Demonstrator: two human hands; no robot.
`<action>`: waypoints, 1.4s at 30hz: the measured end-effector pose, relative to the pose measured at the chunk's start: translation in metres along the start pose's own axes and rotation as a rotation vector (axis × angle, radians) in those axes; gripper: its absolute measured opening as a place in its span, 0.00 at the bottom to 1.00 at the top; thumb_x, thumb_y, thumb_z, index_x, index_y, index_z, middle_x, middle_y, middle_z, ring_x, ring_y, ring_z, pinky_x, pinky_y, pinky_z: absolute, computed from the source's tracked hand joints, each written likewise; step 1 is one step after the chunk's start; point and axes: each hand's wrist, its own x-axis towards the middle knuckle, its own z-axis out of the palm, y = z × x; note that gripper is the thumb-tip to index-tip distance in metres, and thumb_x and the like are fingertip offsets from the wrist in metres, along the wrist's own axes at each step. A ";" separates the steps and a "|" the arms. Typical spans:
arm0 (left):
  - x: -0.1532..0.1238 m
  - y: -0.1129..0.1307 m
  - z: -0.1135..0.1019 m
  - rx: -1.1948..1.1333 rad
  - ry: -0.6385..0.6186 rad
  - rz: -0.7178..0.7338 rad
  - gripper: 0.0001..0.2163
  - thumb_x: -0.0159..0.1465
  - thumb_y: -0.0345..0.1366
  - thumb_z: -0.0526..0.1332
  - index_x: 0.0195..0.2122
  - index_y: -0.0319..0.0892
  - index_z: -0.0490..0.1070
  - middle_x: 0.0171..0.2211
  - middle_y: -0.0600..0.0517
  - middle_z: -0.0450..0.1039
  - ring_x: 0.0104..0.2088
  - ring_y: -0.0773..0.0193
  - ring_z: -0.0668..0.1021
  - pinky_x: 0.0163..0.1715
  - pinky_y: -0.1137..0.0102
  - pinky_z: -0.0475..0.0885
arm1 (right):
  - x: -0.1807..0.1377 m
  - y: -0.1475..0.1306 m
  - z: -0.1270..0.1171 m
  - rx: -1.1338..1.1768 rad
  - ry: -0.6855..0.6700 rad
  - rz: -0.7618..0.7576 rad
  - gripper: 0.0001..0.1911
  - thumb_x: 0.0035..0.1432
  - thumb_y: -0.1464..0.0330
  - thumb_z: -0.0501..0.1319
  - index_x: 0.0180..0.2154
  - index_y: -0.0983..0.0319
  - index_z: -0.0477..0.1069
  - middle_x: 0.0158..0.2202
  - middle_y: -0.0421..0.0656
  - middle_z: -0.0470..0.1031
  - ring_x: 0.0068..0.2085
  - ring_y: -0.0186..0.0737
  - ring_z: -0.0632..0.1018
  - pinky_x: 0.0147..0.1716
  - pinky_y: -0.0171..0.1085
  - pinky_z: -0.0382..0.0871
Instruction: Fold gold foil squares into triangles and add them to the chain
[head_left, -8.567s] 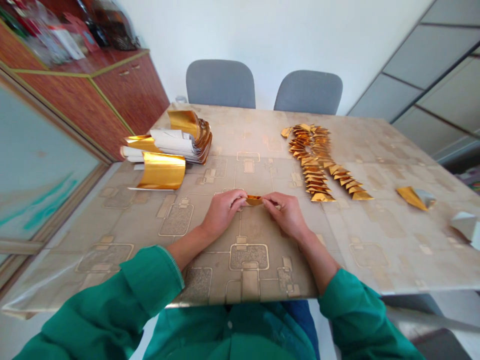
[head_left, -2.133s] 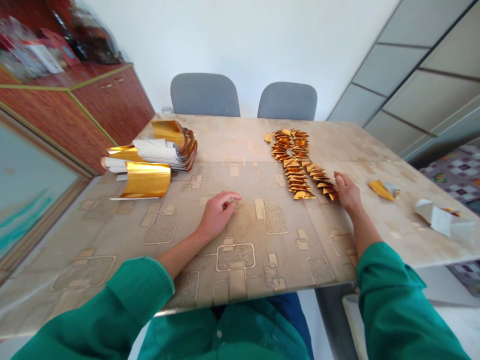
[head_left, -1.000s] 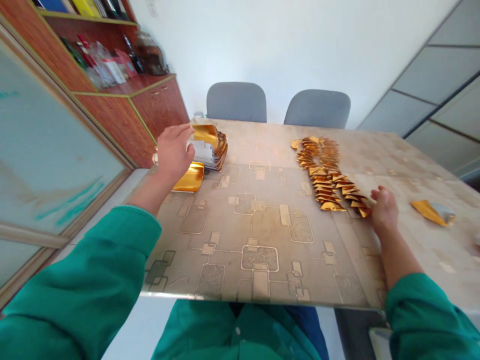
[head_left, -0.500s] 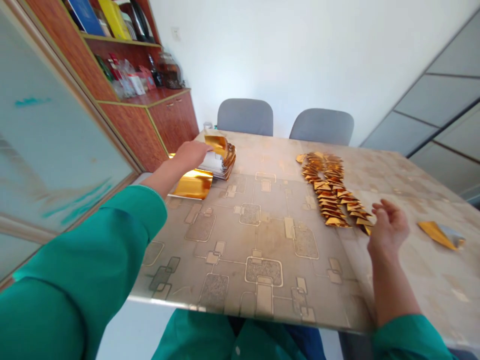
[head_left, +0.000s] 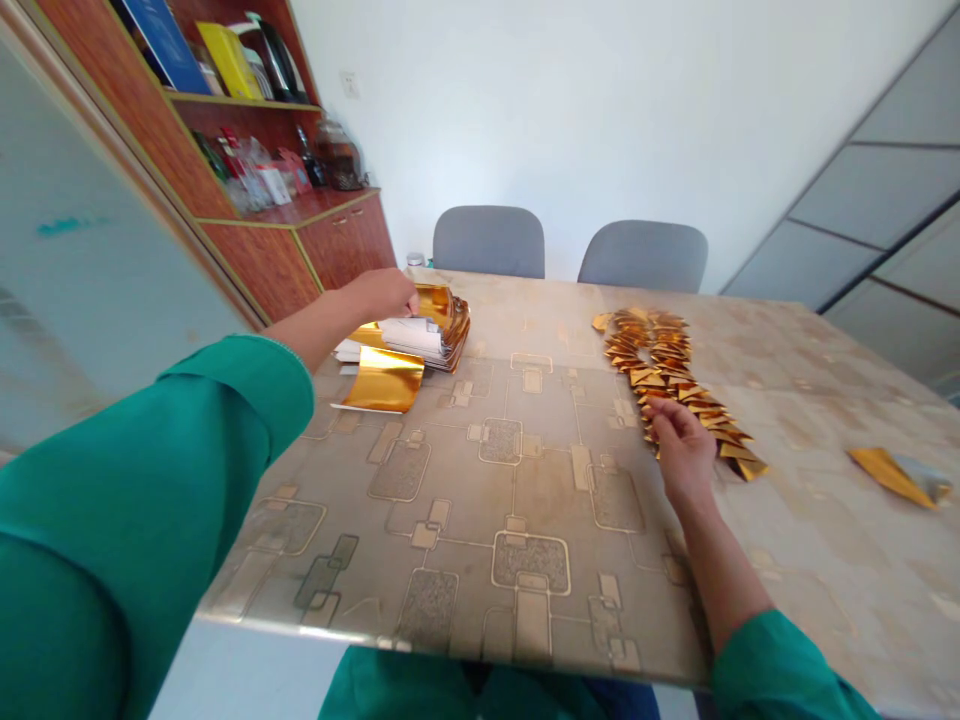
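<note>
My left hand (head_left: pixel 396 294) reaches over a stack of gold-faced paper sheets (head_left: pixel 441 345) with white undersides. Its fingers are drawn together against the curled gold sheet on top; whether they grip it is hidden. One gold sheet (head_left: pixel 386 380) lies curved in front of the stack. On the right, my right hand (head_left: pixel 686 452) hovers low at the near end of the left row of folded gold paper pieces (head_left: pixel 646 352). Its thumb and forefinger are pressed together; what they hold, if anything, does not show. The hand covers part of that row.
A partly folded gold and silver piece (head_left: pixel 900 475) lies on the right of the patterned table (head_left: pixel 480 610). Two grey chairs (head_left: pixel 489 242) stand behind the table. A wooden cabinet (head_left: pixel 345 240) with bottles and a jar is at the back left.
My right hand has moved left, from beside the gold rows to over the left row's near end, and its fingers have closed. My left hand has shifted slightly left; the top sheet's curl sits lower.
</note>
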 end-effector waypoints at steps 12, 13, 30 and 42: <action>0.002 0.017 -0.030 0.069 0.074 0.086 0.13 0.64 0.35 0.66 0.41 0.27 0.75 0.26 0.60 0.65 0.28 0.72 0.55 0.31 0.80 0.44 | -0.025 -0.003 0.019 -0.067 -0.297 -0.087 0.13 0.55 0.63 0.57 0.36 0.61 0.77 0.35 0.43 0.78 0.33 0.37 0.74 0.34 0.37 0.67; 0.002 0.021 -0.032 0.041 0.079 0.083 0.12 0.65 0.34 0.65 0.42 0.26 0.73 0.25 0.61 0.62 0.27 0.73 0.54 0.31 0.80 0.44 | -0.026 -0.004 0.019 -0.070 -0.308 -0.102 0.13 0.56 0.63 0.56 0.36 0.61 0.77 0.35 0.43 0.78 0.34 0.38 0.74 0.35 0.38 0.67; -0.074 0.193 0.071 -1.365 -0.454 -0.082 0.10 0.59 0.41 0.60 0.36 0.41 0.63 0.27 0.55 0.67 0.25 0.69 0.71 0.22 0.75 0.63 | -0.043 -0.035 0.011 0.357 -0.915 0.215 0.36 0.61 0.43 0.55 0.63 0.55 0.62 0.54 0.47 0.74 0.50 0.48 0.76 0.45 0.43 0.70; -0.070 0.184 0.127 -0.409 0.060 0.050 0.13 0.64 0.31 0.59 0.50 0.41 0.71 0.47 0.45 0.77 0.46 0.55 0.77 0.46 0.62 0.71 | -0.057 -0.029 0.026 -0.029 -0.855 0.069 0.16 0.57 0.61 0.61 0.46 0.60 0.73 0.22 0.33 0.63 0.20 0.29 0.63 0.21 0.32 0.56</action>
